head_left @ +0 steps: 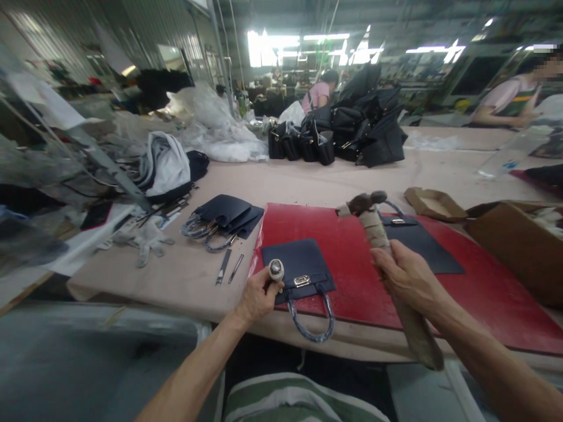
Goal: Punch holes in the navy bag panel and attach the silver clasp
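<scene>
My left hand [258, 298] is closed around a short upright punch-like tool [276, 268] with a shiny round metal top and a pale wrapping. Its lower end is hidden, over the corner of a dark navy bag panel [292, 258]. That panel has a metal clasp [302, 281] and a plastic-wrapped handle [323, 331] hanging past the board's front edge. In my right hand [407, 278] is a hammer [373, 228], raised, its head up and tape round its neck. Behind the hammer a second navy panel [428, 243] lies on the red board [347, 264].
Stacked navy panels with handles [226, 214], a flat blade [223, 266], a thin pen-like tool [236, 268] and a pale glove [147, 239] lie left. Cardboard boxes [514, 252] stand right. Black bags [334, 129] are piled behind; two people sit beyond.
</scene>
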`<state>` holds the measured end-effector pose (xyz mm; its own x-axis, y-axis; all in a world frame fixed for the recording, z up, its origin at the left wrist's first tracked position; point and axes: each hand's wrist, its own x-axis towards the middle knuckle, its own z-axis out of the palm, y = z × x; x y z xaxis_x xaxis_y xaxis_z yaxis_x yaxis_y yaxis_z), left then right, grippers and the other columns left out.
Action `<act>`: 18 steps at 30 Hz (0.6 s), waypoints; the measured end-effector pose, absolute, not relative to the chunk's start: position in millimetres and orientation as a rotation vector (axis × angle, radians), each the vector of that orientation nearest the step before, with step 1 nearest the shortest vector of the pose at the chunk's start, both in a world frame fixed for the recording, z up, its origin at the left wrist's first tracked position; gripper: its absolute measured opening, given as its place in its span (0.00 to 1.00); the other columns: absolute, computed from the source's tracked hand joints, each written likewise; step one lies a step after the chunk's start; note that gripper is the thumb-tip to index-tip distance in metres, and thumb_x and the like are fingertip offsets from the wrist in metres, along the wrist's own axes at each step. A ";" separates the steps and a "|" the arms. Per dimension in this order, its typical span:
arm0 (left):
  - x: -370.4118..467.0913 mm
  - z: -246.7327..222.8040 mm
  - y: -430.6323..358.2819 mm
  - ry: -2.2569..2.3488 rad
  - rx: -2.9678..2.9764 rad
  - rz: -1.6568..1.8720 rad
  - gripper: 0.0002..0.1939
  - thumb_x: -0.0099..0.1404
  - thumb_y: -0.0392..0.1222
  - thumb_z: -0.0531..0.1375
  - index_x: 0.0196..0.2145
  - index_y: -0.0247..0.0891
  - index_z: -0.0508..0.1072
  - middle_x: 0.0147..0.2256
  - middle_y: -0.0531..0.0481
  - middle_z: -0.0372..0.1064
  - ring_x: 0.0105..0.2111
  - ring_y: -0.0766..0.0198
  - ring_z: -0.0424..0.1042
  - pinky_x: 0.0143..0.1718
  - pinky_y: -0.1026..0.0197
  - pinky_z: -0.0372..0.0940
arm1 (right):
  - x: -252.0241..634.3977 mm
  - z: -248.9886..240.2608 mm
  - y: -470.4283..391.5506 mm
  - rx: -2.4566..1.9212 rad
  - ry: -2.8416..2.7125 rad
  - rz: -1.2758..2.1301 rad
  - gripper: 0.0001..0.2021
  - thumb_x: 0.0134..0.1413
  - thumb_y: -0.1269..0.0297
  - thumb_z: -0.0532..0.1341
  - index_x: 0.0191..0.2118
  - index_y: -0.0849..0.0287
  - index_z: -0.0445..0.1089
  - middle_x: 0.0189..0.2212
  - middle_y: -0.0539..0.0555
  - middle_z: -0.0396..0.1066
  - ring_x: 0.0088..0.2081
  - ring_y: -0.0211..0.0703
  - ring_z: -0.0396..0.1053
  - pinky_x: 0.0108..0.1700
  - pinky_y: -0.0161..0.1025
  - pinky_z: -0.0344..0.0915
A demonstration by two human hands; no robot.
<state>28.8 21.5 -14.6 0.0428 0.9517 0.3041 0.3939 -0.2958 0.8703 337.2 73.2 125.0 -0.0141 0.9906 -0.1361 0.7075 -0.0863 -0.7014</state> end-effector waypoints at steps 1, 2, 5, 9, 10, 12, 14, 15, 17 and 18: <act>28.5 -14.5 21.4 1.363 1.743 1.222 0.06 0.67 0.40 0.58 0.37 0.34 0.73 0.34 0.46 0.74 0.33 0.64 0.73 0.35 0.63 0.67 | 328.1 139.7 66.5 -1.695 -1.767 0.872 0.19 0.65 0.44 0.50 0.36 0.57 0.57 0.21 0.48 0.62 0.19 0.39 0.62 0.22 0.35 0.58; 28.3 -14.0 21.4 1.369 1.746 1.210 0.06 0.67 0.40 0.58 0.37 0.34 0.73 0.34 0.46 0.74 0.32 0.65 0.73 0.35 0.63 0.66 | 318.5 151.9 59.1 -1.581 -1.830 0.824 0.20 0.64 0.43 0.51 0.36 0.57 0.58 0.21 0.48 0.62 0.19 0.39 0.61 0.22 0.35 0.57; 28.2 -12.5 21.5 1.396 1.769 1.189 0.06 0.66 0.39 0.58 0.37 0.35 0.73 0.31 0.48 0.73 0.29 0.65 0.71 0.33 0.63 0.65 | 293.0 169.8 41.5 -1.370 -2.178 0.643 0.17 0.67 0.48 0.49 0.36 0.58 0.59 0.22 0.49 0.63 0.21 0.38 0.59 0.24 0.36 0.51; 28.8 -13.9 22.1 1.386 1.760 1.178 0.06 0.67 0.40 0.58 0.38 0.36 0.73 0.33 0.48 0.73 0.30 0.65 0.71 0.32 0.63 0.65 | 280.1 169.8 40.6 -1.239 -2.740 0.413 0.09 0.68 0.60 0.51 0.36 0.58 0.59 0.26 0.52 0.66 0.24 0.41 0.59 0.28 0.39 0.42; 28.9 -14.9 22.3 1.386 1.751 1.174 0.06 0.67 0.39 0.58 0.38 0.36 0.73 0.33 0.48 0.74 0.31 0.64 0.72 0.33 0.63 0.65 | 279.7 172.1 42.4 -1.194 -2.786 0.345 0.09 0.68 0.61 0.51 0.36 0.58 0.59 0.26 0.52 0.66 0.23 0.41 0.59 0.28 0.40 0.41; 28.9 -17.1 22.7 1.404 1.737 1.169 0.05 0.66 0.39 0.58 0.37 0.37 0.73 0.34 0.47 0.74 0.32 0.64 0.73 0.34 0.63 0.66 | 278.3 180.8 44.4 -1.091 -2.682 0.256 0.11 0.70 0.59 0.51 0.36 0.58 0.58 0.24 0.50 0.64 0.21 0.39 0.57 0.26 0.39 0.42; 28.4 -18.3 23.1 1.415 1.741 1.172 0.05 0.66 0.38 0.59 0.37 0.36 0.73 0.35 0.47 0.74 0.33 0.64 0.73 0.35 0.62 0.66 | 275.5 189.1 43.3 -1.016 -2.447 0.259 0.11 0.71 0.59 0.50 0.36 0.59 0.57 0.22 0.47 0.61 0.19 0.36 0.55 0.24 0.37 0.45; 28.0 -18.1 23.1 1.419 1.756 1.176 0.05 0.66 0.38 0.59 0.37 0.36 0.73 0.35 0.46 0.74 0.33 0.63 0.73 0.36 0.62 0.66 | 274.1 190.7 41.9 -0.997 -2.373 0.270 0.10 0.71 0.60 0.50 0.36 0.59 0.57 0.21 0.46 0.60 0.18 0.35 0.53 0.23 0.35 0.46; 27.5 -16.2 22.9 1.415 1.802 1.175 0.06 0.66 0.38 0.58 0.38 0.35 0.74 0.35 0.46 0.74 0.34 0.63 0.73 0.36 0.62 0.65 | 273.5 187.3 39.1 -1.005 -2.439 0.284 0.08 0.69 0.63 0.51 0.36 0.59 0.57 0.21 0.47 0.60 0.18 0.35 0.54 0.23 0.35 0.45; 27.3 -14.7 22.6 1.410 1.817 1.173 0.06 0.66 0.38 0.58 0.38 0.35 0.74 0.34 0.47 0.73 0.33 0.63 0.72 0.36 0.62 0.65 | 275.0 183.1 38.3 -1.037 -2.563 0.286 0.08 0.69 0.63 0.52 0.36 0.59 0.57 0.21 0.48 0.62 0.19 0.36 0.55 0.23 0.37 0.43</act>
<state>27.3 22.6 -14.7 0.0678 0.9514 0.3003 0.4684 -0.2961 0.8324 275.0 38.3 183.1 -0.6656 0.7023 0.2523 0.6293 0.7100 -0.3161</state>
